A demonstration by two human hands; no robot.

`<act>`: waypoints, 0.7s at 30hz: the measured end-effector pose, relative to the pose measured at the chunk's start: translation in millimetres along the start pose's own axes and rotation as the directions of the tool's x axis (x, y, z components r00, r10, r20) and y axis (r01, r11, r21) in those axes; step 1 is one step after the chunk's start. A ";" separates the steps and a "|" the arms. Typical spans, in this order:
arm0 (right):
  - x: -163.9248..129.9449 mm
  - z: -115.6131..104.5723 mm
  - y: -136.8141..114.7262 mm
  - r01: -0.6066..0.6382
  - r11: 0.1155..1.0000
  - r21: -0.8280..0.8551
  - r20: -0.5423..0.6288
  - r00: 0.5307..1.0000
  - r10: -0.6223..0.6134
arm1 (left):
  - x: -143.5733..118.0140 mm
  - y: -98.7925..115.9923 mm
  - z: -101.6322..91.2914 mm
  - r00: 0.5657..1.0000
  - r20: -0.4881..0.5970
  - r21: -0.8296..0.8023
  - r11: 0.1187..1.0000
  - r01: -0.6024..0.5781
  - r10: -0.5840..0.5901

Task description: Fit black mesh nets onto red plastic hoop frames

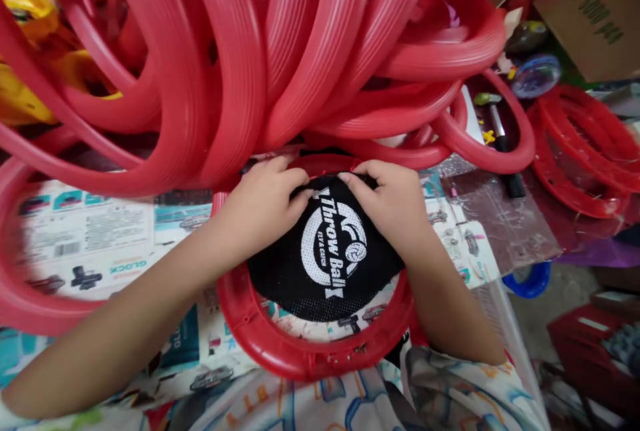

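A black mesh cloth (pixel 279 264) printed "Throw Ball" in white lies across a red plastic ring (pixel 245 321), with a gap at the near side. The ring rests at the table's front edge, its hollow side up. My left hand (pixel 273 201) pinches the far left edge of the cloth, with thumb and forefinger together. At the far right edge, my right hand (pixel 393 207) has its thumb on the cloth and its forefinger bent over the ring's rim. The far rim is partly hidden by both hands.
A big pile of red rings (pixel 310 51) looms just beyond my hands. Yellow plastic parts (pixel 30 4) sit far left. On the right are a hammer (pixel 500 134), more red ring frames (pixel 575 177) and a cardboard box (pixel 590 17). Printed card sheets (pixel 95 244) cover the table.
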State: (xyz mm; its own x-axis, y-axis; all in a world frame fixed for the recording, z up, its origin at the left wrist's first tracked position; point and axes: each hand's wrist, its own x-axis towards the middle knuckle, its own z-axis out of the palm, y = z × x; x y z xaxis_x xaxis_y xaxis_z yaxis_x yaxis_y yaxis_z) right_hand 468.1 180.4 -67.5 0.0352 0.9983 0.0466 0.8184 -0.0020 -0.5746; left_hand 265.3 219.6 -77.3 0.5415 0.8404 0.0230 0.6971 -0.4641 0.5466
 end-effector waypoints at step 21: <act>2.3 0.7 8.8 0.377 0.917 -0.132 0.022 0.926 -0.377 | 1.5 9.8 -5.7 0.973 0.036 -0.139 0.963 0.232 -0.229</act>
State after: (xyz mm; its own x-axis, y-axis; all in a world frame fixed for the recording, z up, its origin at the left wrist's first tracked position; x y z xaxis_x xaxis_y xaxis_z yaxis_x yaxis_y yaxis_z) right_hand 475.0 182.7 -73.1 -0.2892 0.9262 0.2417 0.8390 0.3669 -0.4018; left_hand 270.2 217.9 -67.1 0.3836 0.9139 -0.1330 0.7315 -0.2128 0.6478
